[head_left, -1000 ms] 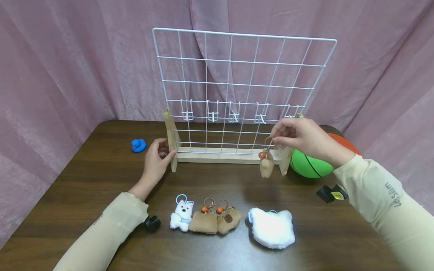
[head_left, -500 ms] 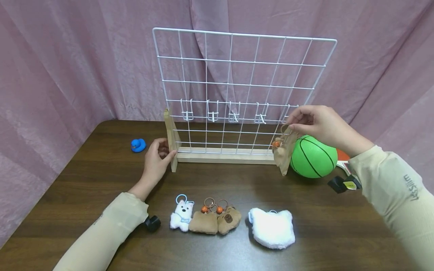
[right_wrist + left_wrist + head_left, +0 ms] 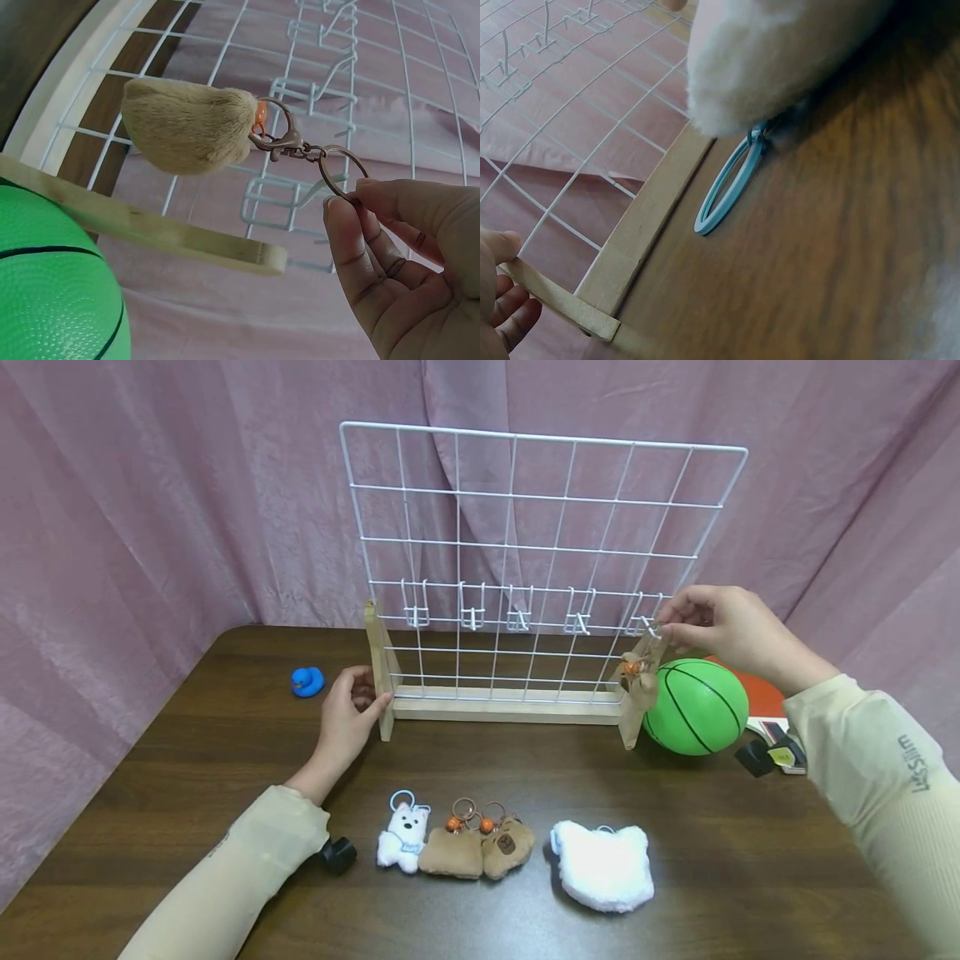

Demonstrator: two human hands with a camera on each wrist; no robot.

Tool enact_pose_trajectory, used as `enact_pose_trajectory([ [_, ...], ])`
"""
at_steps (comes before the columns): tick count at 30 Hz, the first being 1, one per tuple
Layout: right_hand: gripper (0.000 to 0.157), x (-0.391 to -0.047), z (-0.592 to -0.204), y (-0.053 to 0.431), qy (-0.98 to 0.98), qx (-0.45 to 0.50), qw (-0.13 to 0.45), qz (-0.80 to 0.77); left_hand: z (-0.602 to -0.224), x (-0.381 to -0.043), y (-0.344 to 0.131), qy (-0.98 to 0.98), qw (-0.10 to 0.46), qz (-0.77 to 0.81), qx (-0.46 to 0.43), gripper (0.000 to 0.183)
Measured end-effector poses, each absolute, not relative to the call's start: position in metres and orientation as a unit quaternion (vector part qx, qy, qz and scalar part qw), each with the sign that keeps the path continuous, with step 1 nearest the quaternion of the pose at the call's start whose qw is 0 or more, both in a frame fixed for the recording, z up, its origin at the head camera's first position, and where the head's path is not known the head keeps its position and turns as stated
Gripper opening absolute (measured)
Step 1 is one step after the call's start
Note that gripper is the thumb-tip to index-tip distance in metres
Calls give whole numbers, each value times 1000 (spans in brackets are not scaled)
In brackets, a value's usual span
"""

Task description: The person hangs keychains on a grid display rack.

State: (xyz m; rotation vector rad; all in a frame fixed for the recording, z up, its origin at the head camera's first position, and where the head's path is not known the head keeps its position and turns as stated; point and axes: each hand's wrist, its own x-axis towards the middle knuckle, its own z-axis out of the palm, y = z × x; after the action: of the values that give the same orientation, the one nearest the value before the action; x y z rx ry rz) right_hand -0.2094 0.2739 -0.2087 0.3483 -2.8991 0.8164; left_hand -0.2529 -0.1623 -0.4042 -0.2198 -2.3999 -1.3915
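Note:
My right hand [image 3: 723, 625] pinches the metal split ring of a brown plush keychain [image 3: 187, 124] between thumb and fingertips. The plush hangs before the right end of a white wire grid rack [image 3: 528, 548], with an orange bead [image 3: 632, 667] at its top. In the right wrist view the ring [image 3: 324, 174] overlaps the tip of the rightmost white hook [image 3: 250, 202]. At the rack's other end, my left hand [image 3: 347, 710] grips the left wooden leg [image 3: 381, 672], thumb in front and fingers behind.
In front of the rack lie a white dog keychain [image 3: 403, 837], two brown plush keychains [image 3: 452, 853] and a fluffy white plush [image 3: 602, 867]. A green ball [image 3: 696, 706] stands by the right leg, with an orange object [image 3: 757, 691] behind it. A blue duck [image 3: 307, 682] sits left.
My right hand has moved right and up, bringing the brown plush keychain from before the rack's lower bar to the rightmost hook. My left hand stays on the leg.

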Motion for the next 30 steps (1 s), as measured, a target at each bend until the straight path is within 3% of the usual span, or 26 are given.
enact_pose_trajectory([
  [30, 10, -220, -232, 279, -960, 108, 90, 242, -405, -253, -160, -843, 196, -494, -88, 44],
])
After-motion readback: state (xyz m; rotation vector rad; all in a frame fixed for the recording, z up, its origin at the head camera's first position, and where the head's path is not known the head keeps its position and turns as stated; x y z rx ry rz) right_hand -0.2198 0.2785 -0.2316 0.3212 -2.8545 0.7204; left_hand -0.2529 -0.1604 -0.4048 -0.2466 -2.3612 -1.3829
